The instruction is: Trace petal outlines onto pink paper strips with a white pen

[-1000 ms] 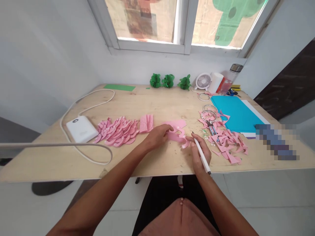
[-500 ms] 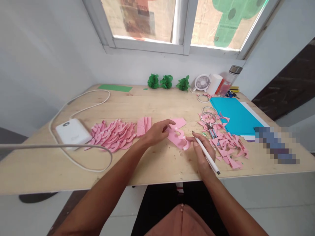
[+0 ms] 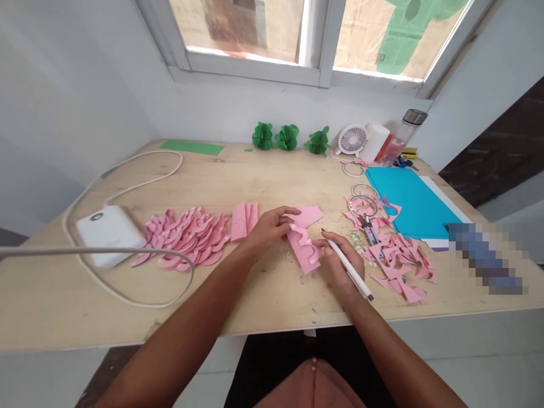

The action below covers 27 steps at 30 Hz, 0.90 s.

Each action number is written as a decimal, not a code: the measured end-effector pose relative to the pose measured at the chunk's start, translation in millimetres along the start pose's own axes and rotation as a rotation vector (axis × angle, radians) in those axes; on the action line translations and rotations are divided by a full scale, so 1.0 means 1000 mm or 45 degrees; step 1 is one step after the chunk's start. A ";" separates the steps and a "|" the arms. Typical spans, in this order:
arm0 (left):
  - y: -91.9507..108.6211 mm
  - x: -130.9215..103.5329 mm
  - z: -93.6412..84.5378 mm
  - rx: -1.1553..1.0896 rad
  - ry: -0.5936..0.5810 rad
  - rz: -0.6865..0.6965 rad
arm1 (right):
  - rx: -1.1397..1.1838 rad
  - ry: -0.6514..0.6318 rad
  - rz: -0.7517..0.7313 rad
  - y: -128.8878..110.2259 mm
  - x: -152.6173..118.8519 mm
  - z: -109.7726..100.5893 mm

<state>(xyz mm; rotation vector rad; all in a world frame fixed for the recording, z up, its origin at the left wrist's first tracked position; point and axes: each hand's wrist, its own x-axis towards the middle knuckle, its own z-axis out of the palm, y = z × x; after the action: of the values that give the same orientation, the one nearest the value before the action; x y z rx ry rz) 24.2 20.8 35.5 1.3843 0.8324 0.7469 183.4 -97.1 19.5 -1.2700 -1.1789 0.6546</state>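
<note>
A folded-looking strip of pink paper (image 3: pixel 302 256) lies at a slant in front of me. On it rests a wavy-edged pink cutout (image 3: pixel 303 235) with small white patches. The thumb and fingers of my left hand (image 3: pixel 272 228) pinch the upper left end of these papers. Slanting across my right hand (image 3: pixel 345 262) is a white pen (image 3: pixel 349 265), its tip pointing up and left. The right fingertips touch the right end of the cutout. Just behind, near my left fingers, lies another flat pink piece (image 3: pixel 309 216).
To the left are folded pink paper (image 3: pixel 244 222), a heap of scalloped pink cutouts (image 3: pixel 191 238) and a white power bank (image 3: pixel 111 232) with a looping cable. Pink scraps (image 3: pixel 402 263) surround scissors (image 3: pixel 369 226) at right, beside blue sheets (image 3: pixel 412 201). A small fan (image 3: pixel 352 139) stands behind.
The wavy cutout has shifted onto the pink strip, and the strip now slants more steeply. Both hands stay close to it, with the pen still in the right hand. The view has tilted slightly.
</note>
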 end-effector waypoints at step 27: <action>-0.017 0.001 0.002 0.034 -0.055 0.026 | -0.232 -0.179 0.066 0.000 -0.004 0.001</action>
<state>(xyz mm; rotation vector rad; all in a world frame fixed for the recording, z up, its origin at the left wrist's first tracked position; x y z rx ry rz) 25.9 19.5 18.5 1.4299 0.7975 0.7215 181.4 -100.1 18.4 -1.4297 -1.3489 0.6956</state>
